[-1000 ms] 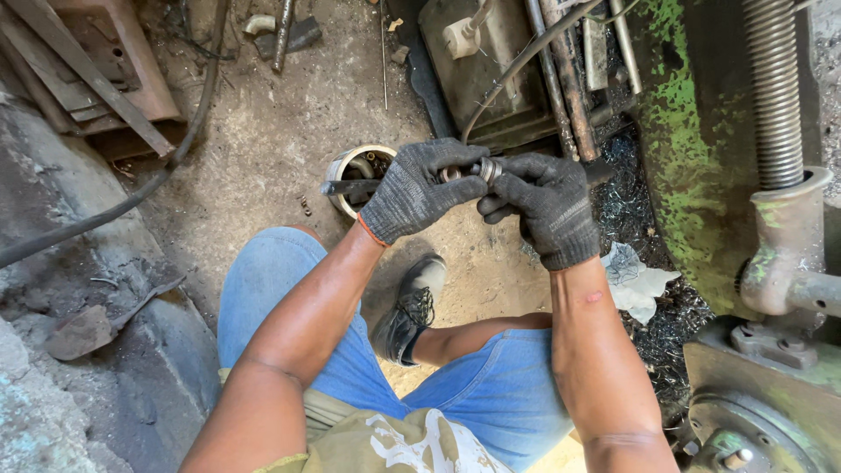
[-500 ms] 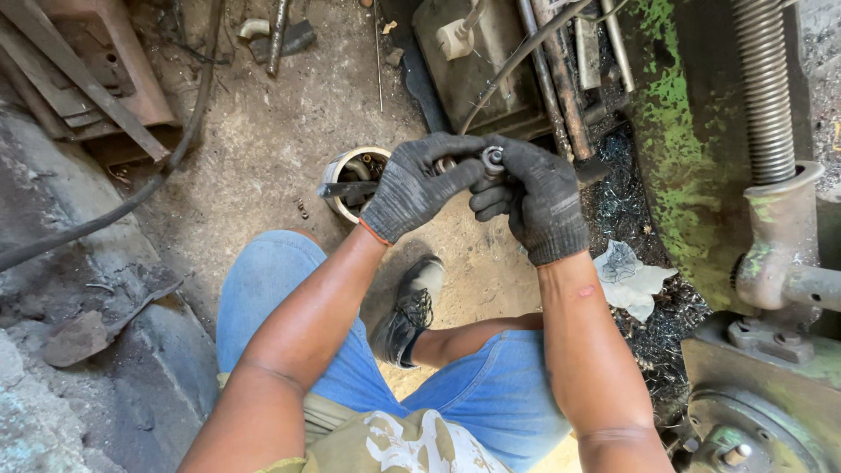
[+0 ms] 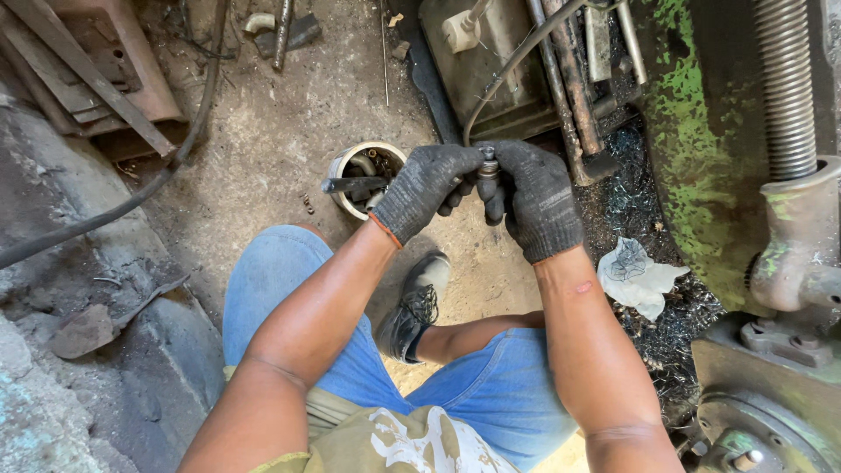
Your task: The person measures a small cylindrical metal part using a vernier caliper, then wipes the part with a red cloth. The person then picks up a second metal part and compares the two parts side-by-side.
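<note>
Since the earlier frames both gloved hands have drawn closer together and a little lower, and the small metal fitting (image 3: 488, 166) that lay sideways between them now stands upright. The right hand (image 3: 536, 200) is clenched around the fitting's lower part, so that only its top shows above the glove. The left hand (image 3: 427, 188) meets it from the side, fingertips pinched on the fitting's upper end. The fitting is held in the air, just right of the can (image 3: 343, 165), which has kept its place on the dirt floor (image 3: 280, 114). The can is a short round tin with a pale rim; inside it lie dark metal bits too small to tell apart, and a dark rod-like tool (image 3: 350, 185) rests across its rim, sticking out to the left. Below the can are the person's knees in blue shorts and one black shoe (image 3: 413, 307). Well right of the can, a crumpled white rag (image 3: 638, 276) lies on dark metal shavings beside a green-stained machine (image 3: 701, 131).
</note>
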